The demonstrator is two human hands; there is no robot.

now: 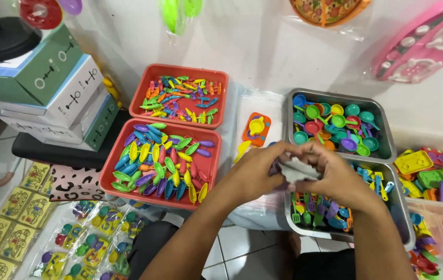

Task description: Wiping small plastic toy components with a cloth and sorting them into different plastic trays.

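1. Head view: my left hand (255, 173) and right hand (335, 179) meet in the middle, both pinching a small clear plastic bag (296, 168) between curled fingers; what is inside it I cannot tell.
2. The bag sits over the near metal tray (403, 228) of small toy tools, with the far metal tray (385, 124) of toy pans behind.
3. To the left, two red trays (211, 155) stay full of coloured pieces.
4. Packed sets (97, 228) lie near left, so I judge some done and plenty left.
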